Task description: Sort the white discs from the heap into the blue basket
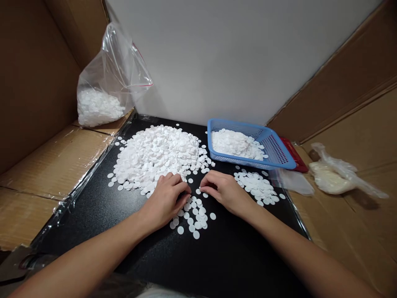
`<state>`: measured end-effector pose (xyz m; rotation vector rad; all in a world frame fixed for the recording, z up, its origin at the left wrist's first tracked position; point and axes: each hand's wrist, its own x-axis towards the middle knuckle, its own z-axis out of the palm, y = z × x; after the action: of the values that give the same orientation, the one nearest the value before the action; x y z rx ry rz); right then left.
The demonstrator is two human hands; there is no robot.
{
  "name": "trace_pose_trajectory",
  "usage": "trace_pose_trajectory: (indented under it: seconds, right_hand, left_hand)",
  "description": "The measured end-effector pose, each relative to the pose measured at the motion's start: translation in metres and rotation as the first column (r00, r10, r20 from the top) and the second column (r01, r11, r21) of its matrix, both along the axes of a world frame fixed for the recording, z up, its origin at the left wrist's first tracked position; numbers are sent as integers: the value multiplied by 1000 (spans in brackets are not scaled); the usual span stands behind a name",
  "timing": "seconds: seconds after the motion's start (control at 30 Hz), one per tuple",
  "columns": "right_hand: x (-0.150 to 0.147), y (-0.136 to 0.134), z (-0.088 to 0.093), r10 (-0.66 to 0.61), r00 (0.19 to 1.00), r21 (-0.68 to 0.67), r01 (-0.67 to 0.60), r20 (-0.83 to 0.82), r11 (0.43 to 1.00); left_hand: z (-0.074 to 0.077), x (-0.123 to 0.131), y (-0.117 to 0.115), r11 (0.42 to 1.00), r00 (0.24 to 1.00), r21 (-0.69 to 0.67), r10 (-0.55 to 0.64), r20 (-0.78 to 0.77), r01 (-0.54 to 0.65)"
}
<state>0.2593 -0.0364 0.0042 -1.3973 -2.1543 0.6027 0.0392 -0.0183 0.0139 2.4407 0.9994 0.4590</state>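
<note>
A big heap of small round white discs (pixel 161 149) covers the back left of the black table (pixel 124 231). At its front edge is my left hand (pixel 170 194), fingers curled and thumb drawn in to them; what they grip, if anything, is hidden. My right hand (pixel 221 190) is pinched, thumb against forefinger, with a white disc (pixel 198 191) at the fingertips. Between and below both hands lies a loose scatter of discs (pixel 196 215). Right of my right hand is a smaller pile of discs (pixel 257 187).
Behind the small pile, a blue plastic basket (pixel 281 151) holds more discs, with a red item (pixel 296 155) beside it. A clear bag (pixel 102 82) of white pieces stands at the back left. Another plastic bag (pixel 331 176) lies on cardboard at right. Cardboard walls (pixel 341 82) flank the table.
</note>
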Motion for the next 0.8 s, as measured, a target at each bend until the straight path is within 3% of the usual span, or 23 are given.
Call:
trace_pose_trajectory:
  seconds: [0.1,0.17,0.23,0.3,0.4,0.57,0.67,0.8]
  right_hand:
    - [-5,-3,4,-35,993,-28,32,-112,999]
    - [-10,-7,9,-48,971,-34,42,-233,999]
    - [-16,-12,13,-49,941,-19,45,-335,999]
    - [-21,-17,16,-38,921,11,46,-387,999]
    - [-24,-20,19,-6,911,44,26,-412,999]
    - [-22,-21,20,62,895,72,-33,-441,997]
    - [-22,-21,20,105,892,141,-47,-439,989]
    - [-22,-22,16,59,911,229,40,-407,973]
  left_hand:
    - [0,1,0,992,982,-126,56,178,-34]
    - [1,3,0,942,934,-335,110,339,11]
    - [2,5,0,804,856,-581,206,473,127]
    - [2,6,1,638,792,-736,319,520,226]
    - [1,5,2,513,752,-815,416,510,269]
    - [2,4,2,450,722,-834,455,522,319]
    - [3,4,1,450,722,-834,455,522,320]
    - [4,4,1,470,698,-832,488,524,296]
